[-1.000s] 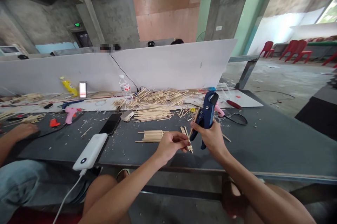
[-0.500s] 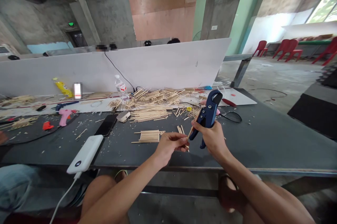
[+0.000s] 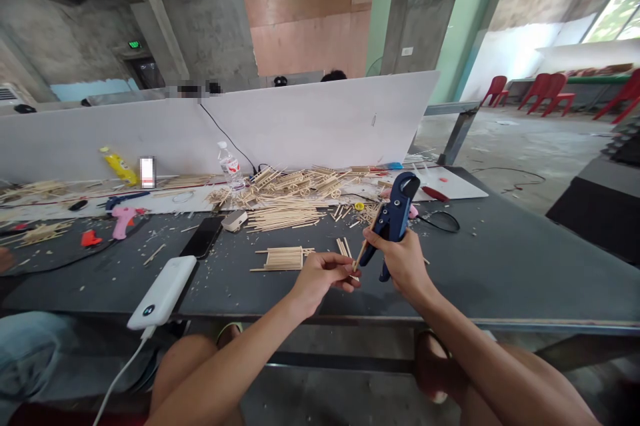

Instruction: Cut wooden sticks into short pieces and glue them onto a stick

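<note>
My right hand is wrapped round the handles of a dark blue pipe cutter, its head tilted up and away from me. A thin wooden stick slants along the near side of the cutter, by my right thumb. The stick's lower end is pinched between the fingertips of my left hand. To the left of that hand lies a small flat frame of wooden sticks on the dark table. Just behind my left fingers rest several short cut sticks.
A pile of wooden sticks and small stick assemblies spreads behind my hands, beside a water bottle. On the left are a white power bank, a black phone and a pink glue gun. A white board stands across the back.
Both hands keep nearly the same place. The stick's lower end and my left fingertips have shifted very slightly; the cutter is almost still.
</note>
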`<act>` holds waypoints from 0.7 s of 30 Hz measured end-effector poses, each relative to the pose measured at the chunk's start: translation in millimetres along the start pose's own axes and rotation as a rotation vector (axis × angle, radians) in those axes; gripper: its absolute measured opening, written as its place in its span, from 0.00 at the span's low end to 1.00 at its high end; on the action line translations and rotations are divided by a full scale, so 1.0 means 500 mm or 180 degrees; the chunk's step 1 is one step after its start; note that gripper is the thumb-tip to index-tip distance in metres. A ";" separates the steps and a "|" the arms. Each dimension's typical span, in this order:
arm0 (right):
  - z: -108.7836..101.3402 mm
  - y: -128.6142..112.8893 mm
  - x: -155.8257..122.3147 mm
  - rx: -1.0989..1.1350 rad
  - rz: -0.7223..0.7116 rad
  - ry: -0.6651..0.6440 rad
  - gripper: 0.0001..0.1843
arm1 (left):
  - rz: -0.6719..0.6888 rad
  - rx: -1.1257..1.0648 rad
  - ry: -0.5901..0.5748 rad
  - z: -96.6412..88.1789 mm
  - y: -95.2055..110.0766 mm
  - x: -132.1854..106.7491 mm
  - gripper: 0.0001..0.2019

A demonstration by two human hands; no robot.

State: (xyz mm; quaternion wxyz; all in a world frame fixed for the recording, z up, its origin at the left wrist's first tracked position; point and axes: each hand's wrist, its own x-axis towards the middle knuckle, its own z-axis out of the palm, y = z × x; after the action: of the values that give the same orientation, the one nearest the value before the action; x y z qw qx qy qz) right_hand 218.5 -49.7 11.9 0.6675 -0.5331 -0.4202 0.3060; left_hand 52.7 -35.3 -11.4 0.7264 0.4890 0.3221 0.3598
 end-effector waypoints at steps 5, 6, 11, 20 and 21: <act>0.010 0.002 0.002 0.0012 0.0064 0.0002 0.15 | -0.0064 0.0098 0.0074 0.002 0.012 -0.003 0.20; 0.012 0.001 0.002 0.0015 0.0070 -0.0010 0.15 | -0.0075 0.0106 0.0087 0.002 0.014 -0.003 0.20; 0.021 -0.001 0.001 -0.0012 0.0051 -0.0093 0.12 | -0.0122 0.0115 0.0145 -0.002 0.016 -0.004 0.18; 0.027 0.009 -0.006 -0.0065 0.0118 -0.0152 0.14 | -0.0261 0.0247 0.0161 -0.012 0.021 -0.010 0.17; 0.027 0.009 -0.007 -0.0057 0.0141 -0.0163 0.14 | -0.0255 0.0244 0.0139 -0.013 0.019 -0.010 0.17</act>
State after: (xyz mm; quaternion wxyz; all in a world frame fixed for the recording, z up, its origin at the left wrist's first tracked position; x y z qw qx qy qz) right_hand 205.0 -45.2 7.7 0.6448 -0.5402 -0.4280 0.3305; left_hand 42.8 -33.7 -3.8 0.7137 0.4953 0.3707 0.3284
